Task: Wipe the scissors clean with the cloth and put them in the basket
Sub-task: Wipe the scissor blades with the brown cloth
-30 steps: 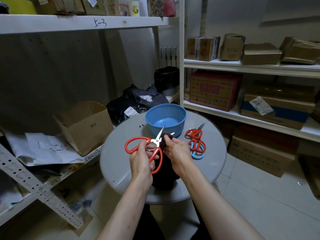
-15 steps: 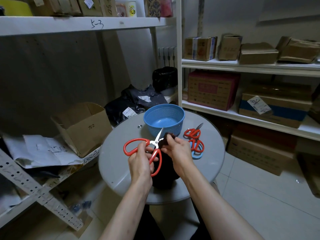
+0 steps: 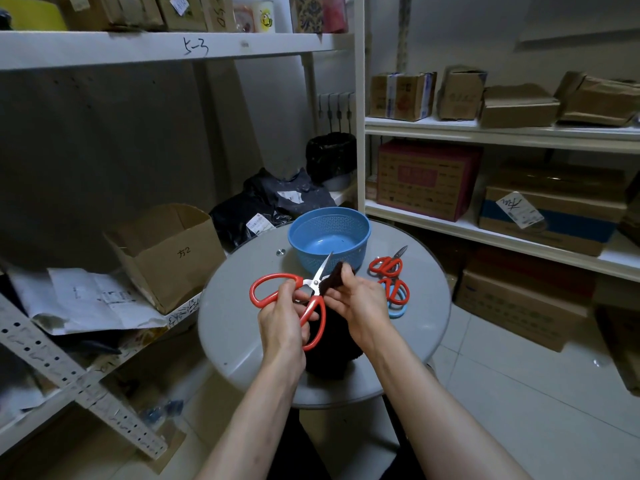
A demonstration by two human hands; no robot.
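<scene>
Glossy plastic-handled scissors (image 3: pixel 304 296); matt cloth (image 3: pixel 332 337); perforated plastic basket (image 3: pixel 329 237).

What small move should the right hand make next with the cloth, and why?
Probably slide the dark cloth up the blade toward its tip. The right hand pinches it near the pivot of the red-handled scissors, the left hand grips their handles, and the blue basket holds no scissors yet.

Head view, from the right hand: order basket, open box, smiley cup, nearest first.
1. basket: just beyond the right hand.
2. open box: off to the left.
3. smiley cup: high up, far back.
</scene>
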